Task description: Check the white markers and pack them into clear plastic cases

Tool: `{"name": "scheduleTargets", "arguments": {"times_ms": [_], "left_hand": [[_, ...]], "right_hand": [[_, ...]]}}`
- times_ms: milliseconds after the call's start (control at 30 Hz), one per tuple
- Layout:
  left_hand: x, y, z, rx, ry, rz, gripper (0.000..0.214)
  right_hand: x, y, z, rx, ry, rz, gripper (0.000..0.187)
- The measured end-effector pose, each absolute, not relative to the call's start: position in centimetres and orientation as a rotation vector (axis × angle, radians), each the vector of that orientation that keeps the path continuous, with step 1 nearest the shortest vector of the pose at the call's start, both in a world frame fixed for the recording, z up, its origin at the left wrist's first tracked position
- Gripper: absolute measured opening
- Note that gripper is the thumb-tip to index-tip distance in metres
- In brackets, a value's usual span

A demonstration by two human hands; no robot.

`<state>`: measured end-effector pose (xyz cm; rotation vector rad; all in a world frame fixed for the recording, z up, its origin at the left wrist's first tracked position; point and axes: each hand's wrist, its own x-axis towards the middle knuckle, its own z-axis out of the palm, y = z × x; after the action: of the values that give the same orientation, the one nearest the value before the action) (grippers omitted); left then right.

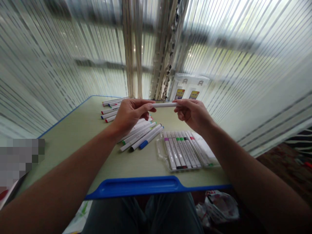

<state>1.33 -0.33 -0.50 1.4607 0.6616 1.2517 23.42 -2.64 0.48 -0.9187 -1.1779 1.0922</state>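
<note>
A white marker point(165, 105) is held level above the table, one end in each hand. My left hand point(133, 113) pinches its left end between thumb and fingers. At the right end, my right hand point(191, 111) closes on it the same way, so both tips are covered. Below my left hand lie several loose white markers point(143, 138) with coloured ends, side by side at a slant. A clear plastic case point(162, 150) lies open near my right forearm, with a row of white markers point(179, 151) in part of it.
The pale green table point(80, 130) has a blue rim and a blue front tray point(138, 185). More markers point(109, 113) lie at the back left. A clear package point(191, 81) stands at the back by the striped curtain point(97, 42). A plastic bag point(219, 206) sits below the table.
</note>
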Motion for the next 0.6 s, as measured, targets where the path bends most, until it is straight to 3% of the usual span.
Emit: {"name": "scheduleTargets", "arguments": {"times_ms": [133,400,600], "left_hand": [[1.41,-0.19,-0.64,1.509,0.701,1.249,0.017],[1.36,-0.23,-0.87,1.652,0.725,1.211,0.018],[1.45,-0.35,-0.89,1.794,0.792,1.135,0.021]], "right_hand": [[23.25,-2.77,0.1,-0.901,-1.271,1.066,0.011],[23.23,-2.85,-0.5,-0.972,-1.493,0.94,0.031],[23.12,-2.96,-0.53,-1.055,-1.58,0.799,0.032]]}}
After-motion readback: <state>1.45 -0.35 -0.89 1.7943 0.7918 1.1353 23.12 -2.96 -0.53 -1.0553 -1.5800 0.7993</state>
